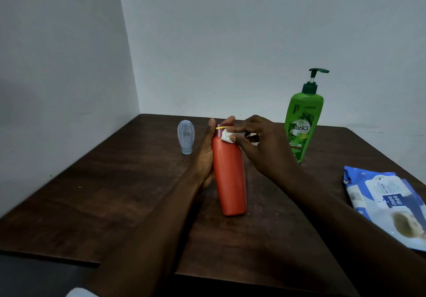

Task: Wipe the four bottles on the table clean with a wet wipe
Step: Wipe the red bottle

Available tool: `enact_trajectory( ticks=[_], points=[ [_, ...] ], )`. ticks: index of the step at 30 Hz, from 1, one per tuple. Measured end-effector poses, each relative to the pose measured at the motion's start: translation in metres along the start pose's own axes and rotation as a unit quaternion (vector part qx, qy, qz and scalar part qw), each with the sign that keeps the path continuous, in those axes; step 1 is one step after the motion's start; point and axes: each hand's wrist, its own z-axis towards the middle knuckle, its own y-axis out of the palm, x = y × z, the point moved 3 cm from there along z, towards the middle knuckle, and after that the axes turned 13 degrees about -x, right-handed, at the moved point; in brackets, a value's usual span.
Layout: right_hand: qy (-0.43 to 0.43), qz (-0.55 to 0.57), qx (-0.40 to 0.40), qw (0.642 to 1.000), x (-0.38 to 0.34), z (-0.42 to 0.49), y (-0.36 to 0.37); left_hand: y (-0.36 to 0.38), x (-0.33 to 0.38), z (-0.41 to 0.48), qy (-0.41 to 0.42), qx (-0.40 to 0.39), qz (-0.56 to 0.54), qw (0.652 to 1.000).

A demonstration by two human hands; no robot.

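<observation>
Only the head view to go on, so here's what it showed. The orange bottle (229,176) stood in the middle of the dark wooden table (92,193), tilted a bit and with its base on the wood as far as I could tell. The left hand (207,153) was wrapped round its left side, thumb running up toward the red cap (223,126). The right hand (258,144) had its fingertips closed on a small bunched wet wipe (226,136), pressing it at the shoulder just under the cap's gold ring. To do this bit well I'd say keep the left grip firm so the bottle can't twist. Then work the wipe round the ring groove, where grime likes to sit, before going down the body. The plastic looked smooth, matte and label-free on this face, so long top-to-bottom strokes should do it. I'd also unfold the wipe, since that little wad covers hardly anything. Right of the orange bottle and further back stood a glossy green pump bottle (300,126) with a printed label. To its left was a small translucent bluish bottle (186,137), bulb-shaped and ribbed inside. Far right and nearer lay a crinkly blue-and-white wipes pack (387,206). A fourth bottle wasn't in view.
</observation>
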Motion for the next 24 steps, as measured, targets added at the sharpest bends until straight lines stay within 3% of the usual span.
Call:
enact_trajectory(
  ticks=[8, 16, 24],
  points=[
    [-0.007, -0.014, -0.015, 1.000, -0.001, -0.023, 0.005, 0.006, 0.002, -0.001, -0.005, -0.027, -0.048, 0.998],
    [-0.008, -0.038, -0.063, 0.997, -0.007, -0.081, 0.014, -0.001, -0.001, 0.000, 0.012, -0.034, -0.025, 0.999],
    [0.005, 0.027, -0.103, 0.994, -0.015, -0.120, 0.021, 0.004, 0.001, 0.000, 0.028, -0.055, -0.041, 0.997]
  ],
)
